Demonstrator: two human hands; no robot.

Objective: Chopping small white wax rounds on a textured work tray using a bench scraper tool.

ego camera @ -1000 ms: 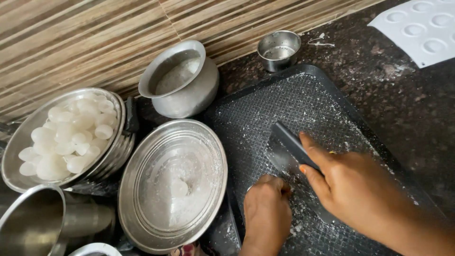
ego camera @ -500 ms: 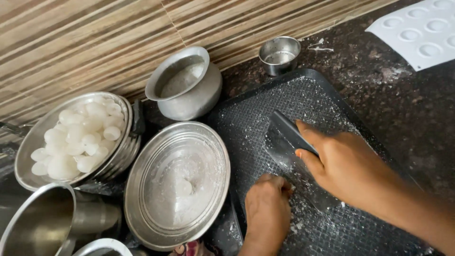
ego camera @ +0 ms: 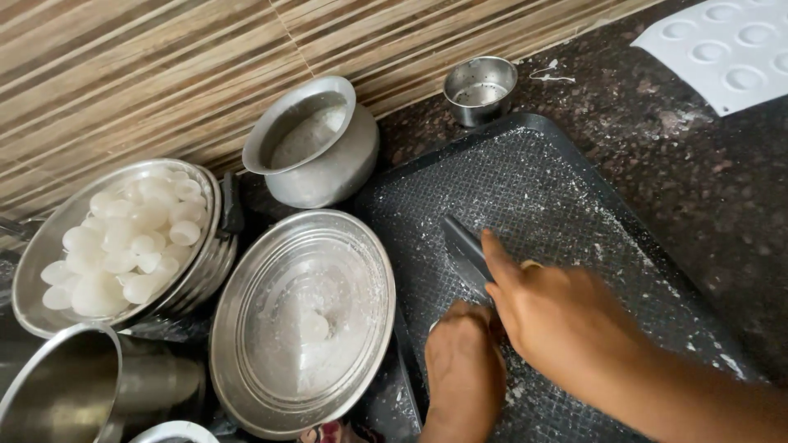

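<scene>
Scraping floury dough off the dark textured mat [ego camera: 566, 189] with a flat scraper [ego camera: 465, 250].

The right hand [ego camera: 558, 320] is gripping the scraper, forefinger lying along its top edge, near the mat's left edge; the left hand [ego camera: 464, 369] is curled closed beside it, its contents hidden. Keeping the blade low and sweeping towards the floured steel plate [ego camera: 302, 320] looks wisest.

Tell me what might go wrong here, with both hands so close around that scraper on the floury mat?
The right hand holds the metal scraper right beside the left hand; a slip could nick those knuckles. The steel plate touches the mat's left edge, so a hard push might jolt it and the white ball on it. Loose flour could scatter onto the dark counter.
</scene>
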